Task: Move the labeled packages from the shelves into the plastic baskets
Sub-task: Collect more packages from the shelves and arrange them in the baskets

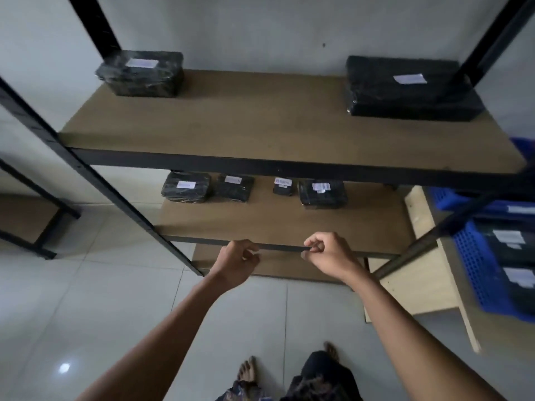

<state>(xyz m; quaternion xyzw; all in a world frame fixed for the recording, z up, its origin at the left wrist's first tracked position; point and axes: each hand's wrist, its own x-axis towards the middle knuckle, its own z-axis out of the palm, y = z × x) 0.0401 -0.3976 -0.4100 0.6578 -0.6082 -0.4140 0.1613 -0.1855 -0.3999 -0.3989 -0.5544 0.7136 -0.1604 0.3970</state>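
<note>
Your left hand (237, 257) and right hand (327, 250) hang loosely curled and hold nothing, just off the middle shelf's (275, 224) front edge. Four wrapped packages (186, 187) sit along its back edge — likely light, slick film; grip across the short sides. The shelf above limits lift — slide them forward first.

Glossy plastic-wrapped packages (411, 88), matt shelf (246, 117)

- Dim, flat indoor light; a small bright glare spot on the floor tiles (64, 368).
- Blue baskets (477, 273) at right smeared by motion blur.
- Wide-angle bending bows the shelf uprights (95, 180).
</note>
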